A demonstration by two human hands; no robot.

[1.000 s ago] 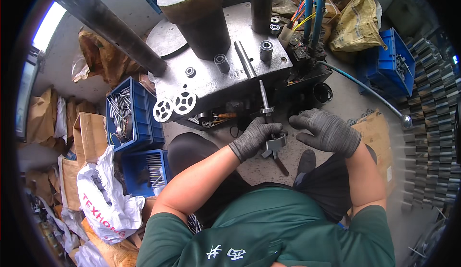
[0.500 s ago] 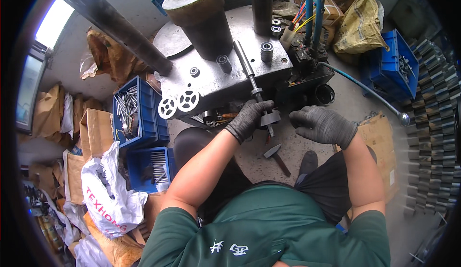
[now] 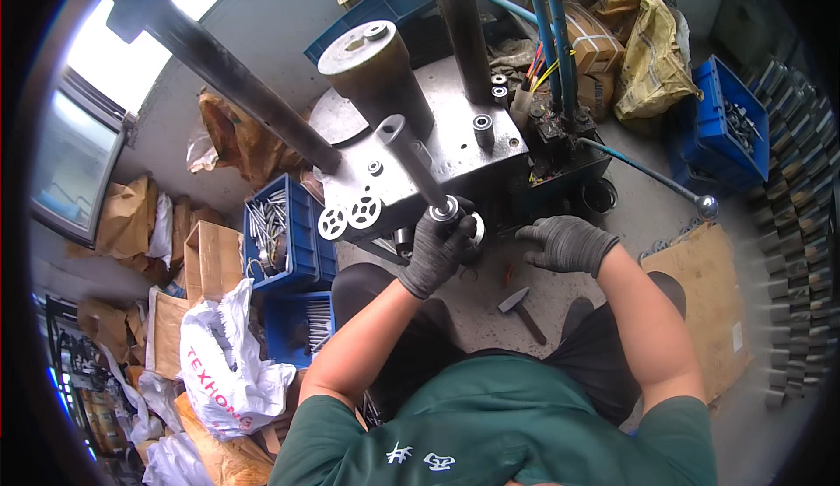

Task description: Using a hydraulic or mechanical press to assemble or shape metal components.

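Observation:
My left hand [image 3: 435, 254], in a dark grey glove, is closed around a metal shaft [image 3: 411, 164]. Its far end is tilted up toward me and looks round with a small recess. A bearing [image 3: 444, 209] sits around the shaft just above my fingers. Beside the glove shows a pale ring-shaped edge [image 3: 477, 229], partly hidden by the hand. My right hand [image 3: 569, 244], gloved too, hovers to the right with its fingers stretched out and nothing in it. Below lies a hammer [image 3: 528, 320] on the floor.
Ahead stands a steel press table [image 3: 455, 167] with a thick cylinder [image 3: 376, 79], several bearings [image 3: 483, 127] and two spoked discs [image 3: 364, 210]. Blue crates [image 3: 302, 254] of metal rods are at left, another blue crate [image 3: 731, 127] at right. Stacked metal parts [image 3: 787, 250] line the right edge.
The shaft has swung from lying toward the table to tilting up, its far end nearer me. My left hand has turned with it. My right hand has shifted slightly left and down.

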